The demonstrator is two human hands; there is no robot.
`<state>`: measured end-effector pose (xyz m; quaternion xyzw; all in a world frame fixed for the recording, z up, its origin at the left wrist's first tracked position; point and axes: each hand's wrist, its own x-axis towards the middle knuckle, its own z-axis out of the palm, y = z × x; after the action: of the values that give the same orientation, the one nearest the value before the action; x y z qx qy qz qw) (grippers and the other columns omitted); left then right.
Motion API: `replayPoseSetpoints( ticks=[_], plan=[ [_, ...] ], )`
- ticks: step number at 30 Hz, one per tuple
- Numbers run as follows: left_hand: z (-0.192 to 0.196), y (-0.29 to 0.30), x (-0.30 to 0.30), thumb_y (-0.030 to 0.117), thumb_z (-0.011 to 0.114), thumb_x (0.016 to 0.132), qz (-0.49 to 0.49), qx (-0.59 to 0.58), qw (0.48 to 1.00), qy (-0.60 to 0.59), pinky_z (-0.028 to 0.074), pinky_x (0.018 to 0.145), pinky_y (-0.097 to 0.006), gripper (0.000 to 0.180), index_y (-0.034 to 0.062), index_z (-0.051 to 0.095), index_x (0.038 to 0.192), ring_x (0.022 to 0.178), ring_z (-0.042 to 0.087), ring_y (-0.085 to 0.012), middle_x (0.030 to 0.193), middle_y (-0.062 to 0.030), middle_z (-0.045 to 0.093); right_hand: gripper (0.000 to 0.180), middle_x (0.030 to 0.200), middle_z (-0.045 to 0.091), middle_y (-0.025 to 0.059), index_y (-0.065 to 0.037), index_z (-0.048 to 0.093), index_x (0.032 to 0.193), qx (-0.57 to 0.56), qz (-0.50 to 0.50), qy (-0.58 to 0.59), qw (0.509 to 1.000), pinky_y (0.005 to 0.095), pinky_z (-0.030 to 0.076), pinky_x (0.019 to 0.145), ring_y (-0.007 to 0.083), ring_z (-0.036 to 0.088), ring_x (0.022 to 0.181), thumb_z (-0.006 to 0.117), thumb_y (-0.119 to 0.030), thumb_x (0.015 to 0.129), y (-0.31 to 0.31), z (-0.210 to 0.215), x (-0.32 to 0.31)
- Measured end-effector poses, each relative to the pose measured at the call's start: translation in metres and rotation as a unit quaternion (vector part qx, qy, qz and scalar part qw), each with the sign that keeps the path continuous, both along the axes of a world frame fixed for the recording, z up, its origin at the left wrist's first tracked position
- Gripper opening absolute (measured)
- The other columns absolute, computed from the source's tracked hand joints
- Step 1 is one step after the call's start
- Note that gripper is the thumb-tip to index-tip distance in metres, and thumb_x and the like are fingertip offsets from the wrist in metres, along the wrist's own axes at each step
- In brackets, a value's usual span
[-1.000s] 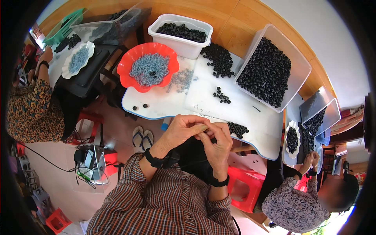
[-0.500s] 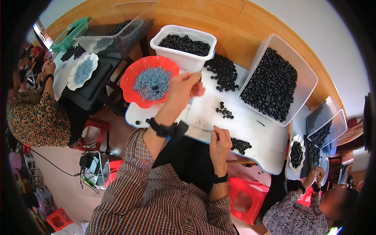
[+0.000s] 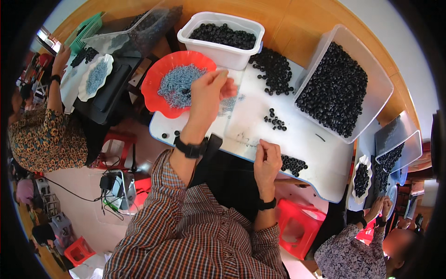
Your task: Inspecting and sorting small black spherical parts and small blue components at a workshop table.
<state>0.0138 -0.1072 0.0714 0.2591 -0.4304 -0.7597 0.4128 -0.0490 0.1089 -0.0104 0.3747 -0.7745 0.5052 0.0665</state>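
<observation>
where right hand point(image 3: 268, 160) curls, black bead cluster point(image 3: 293, 165) nearby, long axis sideways

Workshop, small-parts handwork. White worktop point(image 3: 325, 169), centre, bearing: white tub point(image 3: 218, 56) of black parts point(image 3: 224, 36), twelve o'clock; red scalloped dish point(image 3: 153, 88) of pale-blue pieces point(image 3: 179, 83), eleven o'clock; clear bin point(image 3: 377, 95) heaped with black parts, two o'clock. Similarly stocked stations point(image 3: 70, 92), one co-worker point(image 3: 44, 144) at nine o'clock, another point(image 3: 350, 253) at four. Red plastic stools point(image 3: 301, 212), five and eight o'clock. Wood-panelled wall point(image 3: 297, 18), one o'clock.
</observation>
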Motion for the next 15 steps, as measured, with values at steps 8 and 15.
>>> replayPoseSetpoints(
  ticks=[8, 15],
  plan=[
    [-0.070, 0.050, 0.051, 0.013, 0.065, 0.092, -0.005, -0.144, 0.944, -0.296, 0.049, 0.059, -0.024, 0.017, -0.0017, 0.069, 0.101, 0.069, 0.061, -0.0106, 0.085, -0.0049, 0.067, 0.014, 0.086, 0.061, 0.0134, 0.000, 0.066, 0.098, 0.012, 0.005, -0.028, 1.000, 0.0318, 0.049, 0.059, 0.0237, 0.061, 0.067, 0.064, 0.005, 0.084, -0.001, -0.001, 0.002],
    [-0.079, 0.050, 0.033, 0.007, 0.067, 0.083, 0.077, -0.462, 0.815, -0.342, 0.050, 0.063, -0.041, 0.017, 0.0063, 0.070, 0.099, 0.071, 0.061, -0.0329, 0.081, -0.0136, 0.061, 0.014, 0.086, 0.061, 0.0126, -0.001, 0.066, 0.098, 0.021, -0.003, -0.035, 0.999, 0.0310, 0.049, 0.058, 0.0219, 0.060, 0.066, 0.065, 0.004, 0.085, -0.001, 0.001, 0.002]
  ],
)
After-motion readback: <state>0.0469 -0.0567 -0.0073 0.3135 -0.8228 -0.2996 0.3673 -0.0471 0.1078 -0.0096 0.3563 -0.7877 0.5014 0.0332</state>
